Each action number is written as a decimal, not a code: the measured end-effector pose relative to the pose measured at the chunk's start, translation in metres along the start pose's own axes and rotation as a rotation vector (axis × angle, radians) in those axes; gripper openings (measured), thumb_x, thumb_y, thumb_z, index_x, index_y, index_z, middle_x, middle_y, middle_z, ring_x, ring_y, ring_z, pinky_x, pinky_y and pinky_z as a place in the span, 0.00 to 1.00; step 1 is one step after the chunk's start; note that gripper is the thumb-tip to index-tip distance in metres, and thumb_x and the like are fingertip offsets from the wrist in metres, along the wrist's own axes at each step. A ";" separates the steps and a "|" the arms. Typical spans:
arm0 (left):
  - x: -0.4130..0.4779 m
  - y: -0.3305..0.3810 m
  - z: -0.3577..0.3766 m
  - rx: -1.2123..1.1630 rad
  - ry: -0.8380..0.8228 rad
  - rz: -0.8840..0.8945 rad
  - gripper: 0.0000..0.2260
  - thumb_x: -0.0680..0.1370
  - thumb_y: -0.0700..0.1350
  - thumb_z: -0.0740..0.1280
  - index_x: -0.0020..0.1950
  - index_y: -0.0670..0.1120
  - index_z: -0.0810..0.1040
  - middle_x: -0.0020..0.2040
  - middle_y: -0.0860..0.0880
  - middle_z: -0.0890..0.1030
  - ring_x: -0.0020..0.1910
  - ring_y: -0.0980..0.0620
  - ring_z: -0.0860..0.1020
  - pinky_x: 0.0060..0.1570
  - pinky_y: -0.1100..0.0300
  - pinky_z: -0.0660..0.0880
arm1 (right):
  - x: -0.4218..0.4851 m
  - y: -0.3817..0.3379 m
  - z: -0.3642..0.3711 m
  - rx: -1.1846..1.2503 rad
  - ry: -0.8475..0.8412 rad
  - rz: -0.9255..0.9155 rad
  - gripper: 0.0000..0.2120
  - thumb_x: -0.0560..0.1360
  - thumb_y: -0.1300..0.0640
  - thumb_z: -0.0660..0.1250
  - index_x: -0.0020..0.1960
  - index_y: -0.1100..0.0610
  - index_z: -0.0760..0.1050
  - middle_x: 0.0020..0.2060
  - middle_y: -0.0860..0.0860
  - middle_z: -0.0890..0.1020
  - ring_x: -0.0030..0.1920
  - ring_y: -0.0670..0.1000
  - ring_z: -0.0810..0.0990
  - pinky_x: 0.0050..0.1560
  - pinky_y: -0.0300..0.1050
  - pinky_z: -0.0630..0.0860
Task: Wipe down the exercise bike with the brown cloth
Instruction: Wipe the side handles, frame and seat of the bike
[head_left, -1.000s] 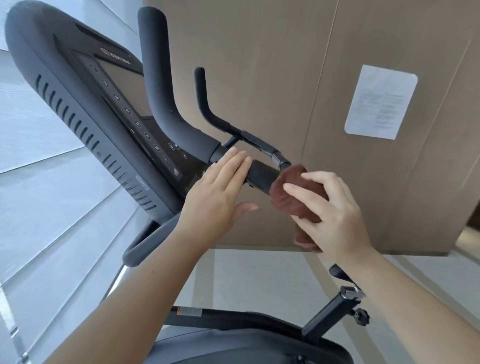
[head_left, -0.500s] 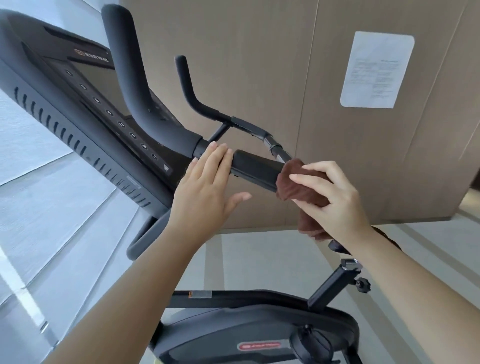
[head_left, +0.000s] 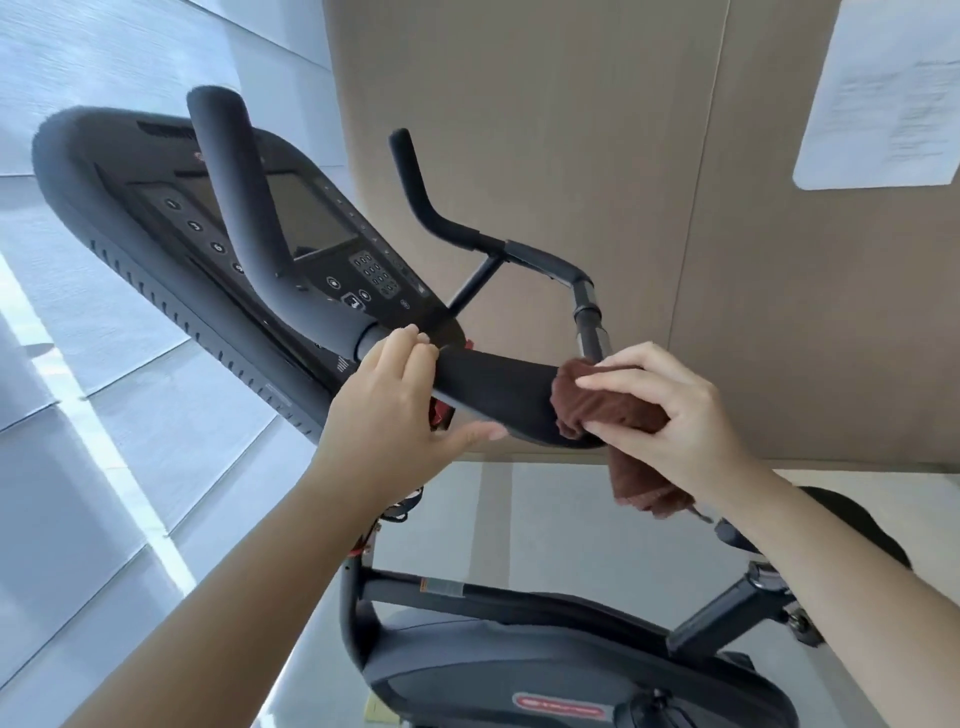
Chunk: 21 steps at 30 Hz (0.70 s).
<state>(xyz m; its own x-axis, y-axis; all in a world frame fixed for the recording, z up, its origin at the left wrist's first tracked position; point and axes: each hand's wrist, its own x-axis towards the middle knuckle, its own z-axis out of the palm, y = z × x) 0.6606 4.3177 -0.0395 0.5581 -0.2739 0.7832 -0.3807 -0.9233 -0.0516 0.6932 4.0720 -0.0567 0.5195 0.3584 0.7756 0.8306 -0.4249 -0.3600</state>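
The place looks like a small gym or fitness room, of the shared kind rather than a living room. An exercise bike (head_left: 519, 670) of the commercial sort fills the view. It has a wide dark console (head_left: 130, 171) with a screen (head_left: 306, 218), a keypad (head_left: 376, 275) and rows of round buttons. It also has padded handlebars (head_left: 234, 197) with upturned horns, an adjustable seat post (head_left: 722, 616) and a red maker's badge (head_left: 558, 707) on the housing. Behind it stands a plain wall (head_left: 571, 130) of tan wood-look panels, with a printed sheet (head_left: 883, 93) stuck to it like a posted notice. The floor (head_left: 571, 519) is pale and smooth.
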 end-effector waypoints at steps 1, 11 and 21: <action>0.001 0.001 0.001 0.018 0.006 -0.018 0.37 0.70 0.71 0.55 0.49 0.36 0.75 0.46 0.41 0.77 0.50 0.41 0.77 0.46 0.53 0.75 | 0.013 0.001 0.002 0.022 -0.028 0.014 0.14 0.68 0.55 0.72 0.52 0.54 0.80 0.47 0.50 0.78 0.50 0.46 0.77 0.53 0.36 0.71; 0.000 0.011 0.006 0.122 -0.014 -0.136 0.34 0.69 0.70 0.57 0.52 0.38 0.72 0.51 0.40 0.77 0.57 0.41 0.75 0.51 0.55 0.70 | 0.035 0.041 -0.016 0.203 -0.295 -0.069 0.14 0.66 0.51 0.71 0.51 0.50 0.80 0.48 0.44 0.78 0.51 0.43 0.77 0.55 0.33 0.70; 0.000 0.016 0.004 0.087 -0.035 -0.196 0.39 0.66 0.72 0.60 0.53 0.36 0.72 0.53 0.40 0.75 0.60 0.45 0.73 0.54 0.55 0.70 | 0.076 0.043 0.004 0.263 -0.365 -0.112 0.12 0.68 0.56 0.74 0.50 0.48 0.80 0.47 0.46 0.80 0.50 0.44 0.78 0.55 0.39 0.72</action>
<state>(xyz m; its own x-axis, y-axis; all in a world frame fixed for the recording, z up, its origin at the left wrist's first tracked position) 0.6578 4.3015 -0.0431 0.6414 -0.0945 0.7613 -0.1977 -0.9792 0.0450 0.7689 4.0839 -0.0156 0.4208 0.6796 0.6009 0.8839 -0.1584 -0.4400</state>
